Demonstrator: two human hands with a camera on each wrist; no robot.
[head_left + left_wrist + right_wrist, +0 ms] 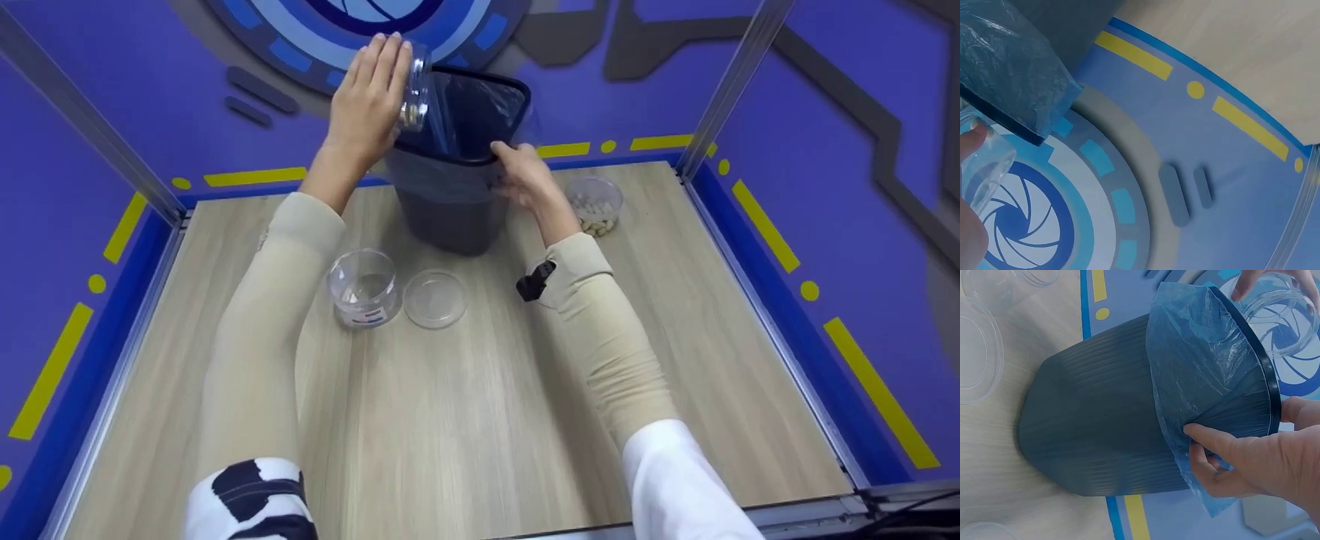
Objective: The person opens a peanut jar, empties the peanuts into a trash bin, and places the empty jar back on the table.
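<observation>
A dark trash bin (450, 217) lined with a thin plastic bag (1196, 354) stands at the back of the table. My left hand (369, 101) grips a clear plastic jar (417, 94), tipped sideways at the bin's left rim. In the right wrist view the jar's round mouth (1282, 323) shows close by the rim. My right hand (527, 176) holds the bin's right side, one digit over the rim and the other fingers bent against the bag's folded-over edge. The inside of the bin looks dark, its bottom hidden.
In front of the bin stand an open clear jar (363, 289) with a small label and a flat clear lid (435, 299). Right of it, a clear container (594, 202) holds pale nut-like pieces. Purple walls (840, 187) border the table.
</observation>
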